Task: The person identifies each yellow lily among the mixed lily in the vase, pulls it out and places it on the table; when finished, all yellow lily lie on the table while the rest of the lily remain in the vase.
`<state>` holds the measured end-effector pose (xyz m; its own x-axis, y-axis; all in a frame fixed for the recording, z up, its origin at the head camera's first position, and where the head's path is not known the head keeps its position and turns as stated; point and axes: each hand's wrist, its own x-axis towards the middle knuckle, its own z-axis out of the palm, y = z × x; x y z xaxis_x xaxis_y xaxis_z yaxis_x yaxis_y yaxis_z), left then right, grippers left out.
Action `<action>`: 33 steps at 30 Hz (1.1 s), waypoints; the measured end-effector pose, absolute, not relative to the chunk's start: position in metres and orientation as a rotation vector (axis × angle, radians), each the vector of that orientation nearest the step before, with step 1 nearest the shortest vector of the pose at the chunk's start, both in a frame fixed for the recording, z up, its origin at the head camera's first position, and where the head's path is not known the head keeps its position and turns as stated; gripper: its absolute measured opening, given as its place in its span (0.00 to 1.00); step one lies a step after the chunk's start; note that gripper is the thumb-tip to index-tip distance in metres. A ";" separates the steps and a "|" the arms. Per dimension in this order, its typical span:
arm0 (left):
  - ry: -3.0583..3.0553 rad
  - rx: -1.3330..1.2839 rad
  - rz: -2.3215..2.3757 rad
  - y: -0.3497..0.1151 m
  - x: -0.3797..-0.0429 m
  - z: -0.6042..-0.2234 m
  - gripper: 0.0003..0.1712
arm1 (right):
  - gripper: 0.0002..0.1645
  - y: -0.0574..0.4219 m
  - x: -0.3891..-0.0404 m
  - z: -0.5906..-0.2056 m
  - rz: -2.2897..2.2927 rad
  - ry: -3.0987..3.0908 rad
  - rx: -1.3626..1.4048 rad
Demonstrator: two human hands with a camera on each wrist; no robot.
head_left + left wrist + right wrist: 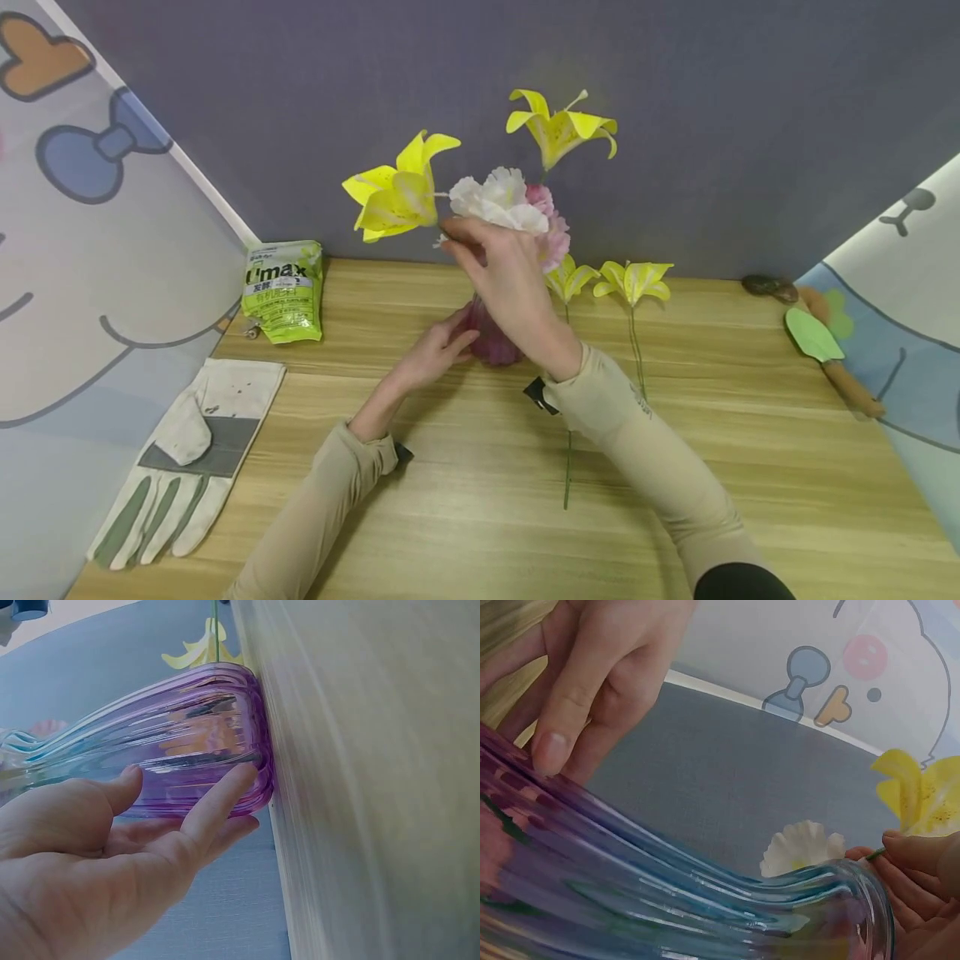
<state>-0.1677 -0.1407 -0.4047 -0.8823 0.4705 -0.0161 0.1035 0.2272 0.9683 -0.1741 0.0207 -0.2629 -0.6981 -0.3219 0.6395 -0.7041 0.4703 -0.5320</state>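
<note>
My right hand (513,279) is above the vase, pinching the short green stem just under a yellow artificial lily (401,196). The right wrist view shows this stem (874,854) between thumb and fingers, close to the vase's rim. My left hand (438,350) holds the lower side of the ribbed glass vase (187,742), purple at the base and bluish towards the neck. Its thumb and index finger lie against the glass. Out of the vase rise a white flower (498,196), a pink flower (555,237) and another yellow lily (558,129). My right hand partly hides the vase in the head view.
Two yellow lilies (633,282) with long stems lie on the wooden table (465,517), right of the vase. Left are a green Umax bag (283,292) and a work glove (191,458). A small green trowel (817,337) and dark stones (768,287) are far right.
</note>
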 end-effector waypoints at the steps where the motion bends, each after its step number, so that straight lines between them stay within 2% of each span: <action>1: 2.204 0.529 1.694 -0.141 -0.168 -0.405 0.34 | 0.10 0.021 -0.174 -0.263 1.094 -2.258 0.857; 14: 2.238 0.515 1.676 -0.140 -0.167 -0.407 0.34 | 0.05 0.036 -0.171 -0.265 1.157 -2.131 0.843; 33: 2.224 0.504 1.702 -0.138 -0.169 -0.405 0.35 | 0.05 0.068 -0.160 -0.265 1.451 -1.908 0.735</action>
<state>-0.1685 -0.1375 -0.4051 -0.8951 0.4454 -0.0209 0.0963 0.2388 0.9663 -0.1604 0.0680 -0.2654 -0.6502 -0.0600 0.7574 -0.7459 0.2401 -0.6213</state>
